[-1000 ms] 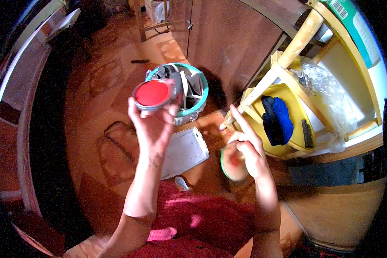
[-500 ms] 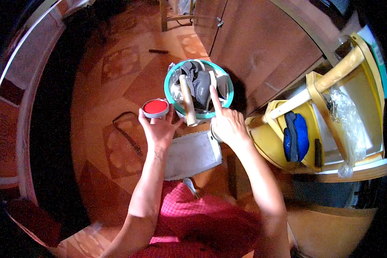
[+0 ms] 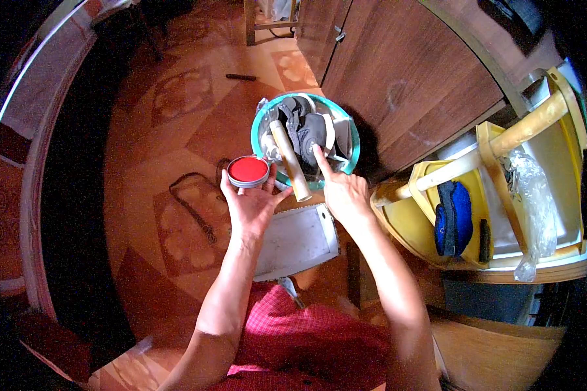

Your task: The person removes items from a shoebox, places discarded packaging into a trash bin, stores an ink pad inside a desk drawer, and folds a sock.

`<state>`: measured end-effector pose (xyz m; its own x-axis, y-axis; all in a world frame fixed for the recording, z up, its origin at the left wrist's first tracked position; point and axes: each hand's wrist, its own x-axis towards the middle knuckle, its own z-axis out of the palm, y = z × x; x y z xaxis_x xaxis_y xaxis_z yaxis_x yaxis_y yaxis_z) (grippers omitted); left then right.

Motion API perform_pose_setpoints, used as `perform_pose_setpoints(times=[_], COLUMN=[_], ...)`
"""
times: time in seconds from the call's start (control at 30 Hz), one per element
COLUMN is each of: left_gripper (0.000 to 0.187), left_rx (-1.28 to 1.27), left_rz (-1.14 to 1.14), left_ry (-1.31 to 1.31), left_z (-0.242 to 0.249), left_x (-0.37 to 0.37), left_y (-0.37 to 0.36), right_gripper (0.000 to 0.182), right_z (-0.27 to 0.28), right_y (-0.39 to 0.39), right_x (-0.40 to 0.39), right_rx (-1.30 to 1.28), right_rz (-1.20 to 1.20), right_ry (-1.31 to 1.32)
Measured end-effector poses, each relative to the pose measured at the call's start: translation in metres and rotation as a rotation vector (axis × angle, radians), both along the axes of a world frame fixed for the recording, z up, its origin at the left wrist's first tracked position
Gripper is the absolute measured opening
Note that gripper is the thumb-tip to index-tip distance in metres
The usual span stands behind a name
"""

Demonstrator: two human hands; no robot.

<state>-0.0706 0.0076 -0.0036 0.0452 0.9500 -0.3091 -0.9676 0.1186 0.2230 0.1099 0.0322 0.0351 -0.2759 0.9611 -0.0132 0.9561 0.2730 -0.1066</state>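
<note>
My left hand (image 3: pixel 255 207) grips a shallow round metal tin (image 3: pixel 249 185) from below, its top side filled with a smooth red material (image 3: pixel 248 170). To its right is my right hand (image 3: pixel 347 199), index finger stretched out and the other fingers curled in. That fingertip overlaps a dark grey padded item (image 3: pixel 312 129) with small light lettering, inside a teal-rimmed bucket (image 3: pixel 354 146). A pale tube (image 3: pixel 289 156) leans in the bucket across its near rim, between my hands. Clear plastic and white pieces show around the grey item.
Below the bucket lies a white box or tray (image 3: pixel 293 241). At right, a yellow rack (image 3: pixel 404 228) carries a pale pole (image 3: pixel 460 164), a blue and black padded item (image 3: pixel 454 218) and a clear plastic bag (image 3: pixel 535 202). A brown cabinet (image 3: pixel 404 72) stands behind. A dark strap (image 3: pixel 192 205) lies on the floor.
The tin in my left hand has shifted right and slightly down in view. My right fingertip has moved from beside a white strip to over the dark grey item. The view has shifted slightly.
</note>
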Motion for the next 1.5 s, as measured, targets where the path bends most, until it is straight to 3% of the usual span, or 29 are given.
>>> perform_pose_setpoints(times=[0.07, 0.1, 0.13, 0.2, 0.23, 0.33, 0.4, 0.47, 0.67, 0.93, 1.07, 1.13, 1.17, 1.2, 1.27, 1.33, 1.4, 1.47, 1.5], left_gripper=[0.065, 0.065, 0.065, 0.066, 0.066, 0.067, 0.071, 0.075, 0.071, 0.081, 0.090, 0.102, 0.099, 0.083, 0.067, 0.058, 0.059, 0.060, 0.061], left_rx=[-0.001, -0.001, 0.002, 0.110, 0.101, 0.303, 0.347, 0.358, 0.461, 0.607, 0.657, 0.606, 0.677, 0.811, 0.617, 0.550, 0.665, 0.720, 0.727], left_rz=[0.005, 0.011, 0.012, 0.086, 0.084, -0.075, -0.146, -0.216, -0.235, -0.272, -0.284, -0.244, -0.247, -0.248, -0.211, -0.179, -0.163, -0.193, -0.201], left_ry=[0.042, 0.084, 0.083, 0.271, 0.322, 0.339, 0.340, 0.386, 0.284, 0.234, 0.312, 0.566, 0.591, 0.419, 0.446, 0.466, 0.546, 0.647, 0.661], left_z=[0.002, 0.003, 0.003, 0.005, 0.022, 0.049, 0.062, 0.064, 0.059, 0.074, 0.086, 0.096, 0.097, 0.092, 0.090, 0.089, 0.083, 0.079, 0.077], left_x=[-0.001, -0.001, -0.001, -0.001, 0.005, 0.026, 0.043, 0.053, 0.050, 0.048, 0.044, 0.046, 0.045, 0.046, 0.049, 0.052, 0.054, 0.060, 0.063], left_y=[-0.001, -0.002, 0.000, 0.003, 0.000, -0.014, -0.026, -0.034, -0.042, -0.049, -0.055, -0.062, -0.063, -0.060, -0.062, -0.062, -0.063, -0.067, -0.069], right_gripper=[0.075, 0.067, 0.067, 0.060, 0.054, 0.047, 0.039, 0.036, 0.034, 0.038, 0.036, 0.036, 0.034, 0.031, 0.027, 0.034, 0.037, 0.033, 0.030], right_z=[0.013, 0.021, 0.015, 0.001, 0.021, 0.044, 0.058, 0.059, 0.077, 0.081, 0.084, 0.081, 0.081, 0.080, 0.080, 0.081, 0.063, 0.073, 0.065], right_y=[-0.009, -0.016, -0.018, -0.023, -0.035, -0.053, -0.065, -0.066, -0.084, -0.097, -0.102, -0.104, -0.105, -0.106, -0.107, -0.116, -0.113, -0.112, -0.110], right_x=[0.006, 0.009, 0.016, 0.033, 0.030, 0.026, 0.015, 0.011, -0.005, -0.004, 0.002, 0.007, 0.007, 0.007, 0.006, 0.002, -0.006, 0.000, 0.001], right_rx=[-0.091, -0.102, -0.100, 0.069, -0.066, 0.339, 0.440, 0.703, 0.583, 0.633, 0.658, 0.675, 0.671, 0.667, 0.648, 0.608, 0.475, 0.047, 0.101], right_rz=[0.004, -0.046, -0.045, -0.009, -0.126, -0.201, -0.257, 0.003, 0.311, 0.380, 0.398, 0.414, 0.433, 0.454, 0.462, 0.320, 0.000, -0.142, -0.117], right_ry=[0.134, 0.367, 0.367, 1.017, 1.313, 1.174, 1.097, 0.879, 0.744, 0.591, 0.520, 0.514, 0.437, 0.362, 0.364, 0.692, 1.245, 1.572, 1.592])
